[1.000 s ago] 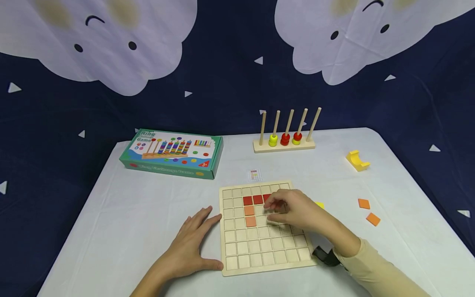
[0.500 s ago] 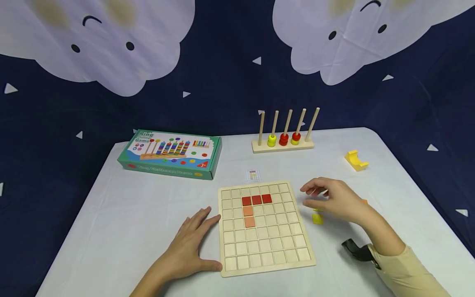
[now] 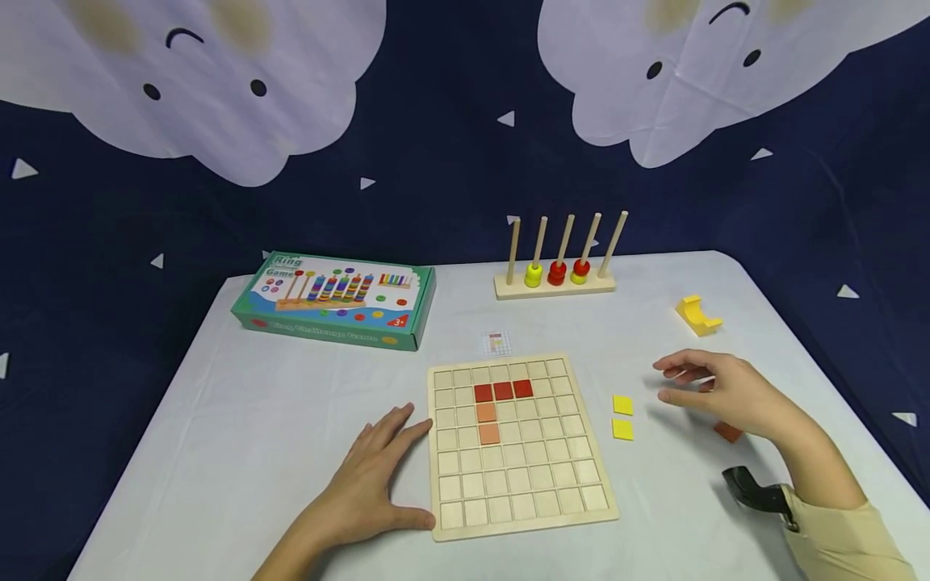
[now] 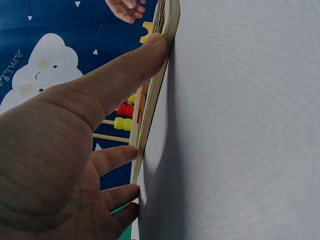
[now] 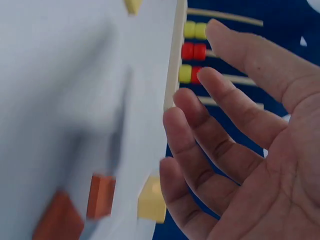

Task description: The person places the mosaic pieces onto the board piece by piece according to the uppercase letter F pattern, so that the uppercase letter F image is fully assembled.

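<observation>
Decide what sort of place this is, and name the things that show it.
Probably a children's play or learning corner, though the wider room is out of view: a wooden grid board, a Ring Challenge Game box and a dark, cloud-patterned backdrop suggest it.

At far left, the green box [image 3: 334,303] reads "Ring Challenge Game" and "3+"; cursive lettering [image 4: 10,68] on the backdrop [image 4: 95,30] is unclear.
</observation>
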`<state>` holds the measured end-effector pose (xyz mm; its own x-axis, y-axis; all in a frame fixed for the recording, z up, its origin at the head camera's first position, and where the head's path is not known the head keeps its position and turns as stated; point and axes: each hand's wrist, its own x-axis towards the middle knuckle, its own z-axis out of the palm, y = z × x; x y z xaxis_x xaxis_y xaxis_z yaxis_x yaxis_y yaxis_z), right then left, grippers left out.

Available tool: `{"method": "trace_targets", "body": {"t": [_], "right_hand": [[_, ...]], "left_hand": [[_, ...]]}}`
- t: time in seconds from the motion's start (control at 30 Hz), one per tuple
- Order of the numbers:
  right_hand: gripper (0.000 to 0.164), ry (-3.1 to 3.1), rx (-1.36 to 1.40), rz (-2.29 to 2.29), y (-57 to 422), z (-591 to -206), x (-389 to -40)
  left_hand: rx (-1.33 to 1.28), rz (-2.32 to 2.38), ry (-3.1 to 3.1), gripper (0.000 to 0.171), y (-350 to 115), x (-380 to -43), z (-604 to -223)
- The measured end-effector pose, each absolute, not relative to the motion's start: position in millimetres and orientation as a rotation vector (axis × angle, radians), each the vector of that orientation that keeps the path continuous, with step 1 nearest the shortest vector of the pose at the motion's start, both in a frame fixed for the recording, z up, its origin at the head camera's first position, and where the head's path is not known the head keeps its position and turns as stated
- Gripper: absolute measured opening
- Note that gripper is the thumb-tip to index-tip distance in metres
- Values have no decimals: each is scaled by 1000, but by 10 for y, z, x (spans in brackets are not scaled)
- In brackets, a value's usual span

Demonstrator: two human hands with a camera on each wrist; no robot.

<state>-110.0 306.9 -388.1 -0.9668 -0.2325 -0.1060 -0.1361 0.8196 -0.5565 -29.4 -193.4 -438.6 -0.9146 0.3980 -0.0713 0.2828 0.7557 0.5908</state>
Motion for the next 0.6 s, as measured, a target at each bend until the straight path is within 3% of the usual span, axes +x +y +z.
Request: {"method": "trace_targets", "body": {"t": [0.6], "right_hand": [[53, 2841, -165, -824, 3615, -4111, -1005]], "left_hand": [[569, 849, 2787, 116, -1938, -283, -4406]]}}
